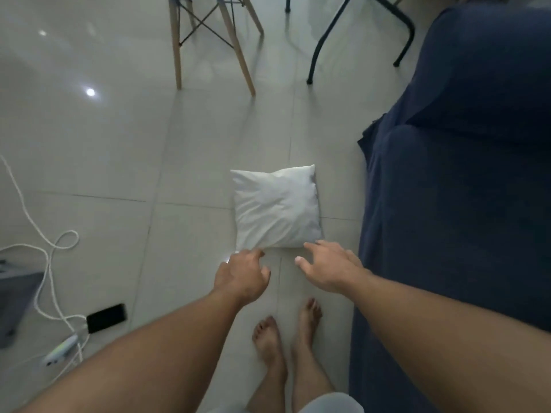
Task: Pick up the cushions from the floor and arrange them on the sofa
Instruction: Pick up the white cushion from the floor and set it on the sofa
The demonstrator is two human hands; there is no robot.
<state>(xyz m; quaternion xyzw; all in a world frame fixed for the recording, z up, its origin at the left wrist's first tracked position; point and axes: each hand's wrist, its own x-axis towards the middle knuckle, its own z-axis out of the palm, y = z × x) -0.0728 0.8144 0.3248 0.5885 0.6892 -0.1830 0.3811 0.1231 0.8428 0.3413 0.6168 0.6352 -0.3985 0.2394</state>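
Note:
A white square cushion (275,208) lies flat on the pale tiled floor, just left of the dark blue sofa (465,180). Both arms reach down toward its near edge. My left hand (243,275) hovers at the near left corner, fingers curled loosely, holding nothing. My right hand (328,268) is spread above the near right corner, fingers apart, fingertips at the cushion's edge. Neither hand grips the cushion. No cushion shows on the visible part of the sofa.
Wooden chair legs (214,46) and black metal table legs (357,37) stand beyond the cushion. At the left floor lie a white cable (44,242), a black phone (106,318) and a power strip (64,348). My bare feet (286,338) stand beside the sofa.

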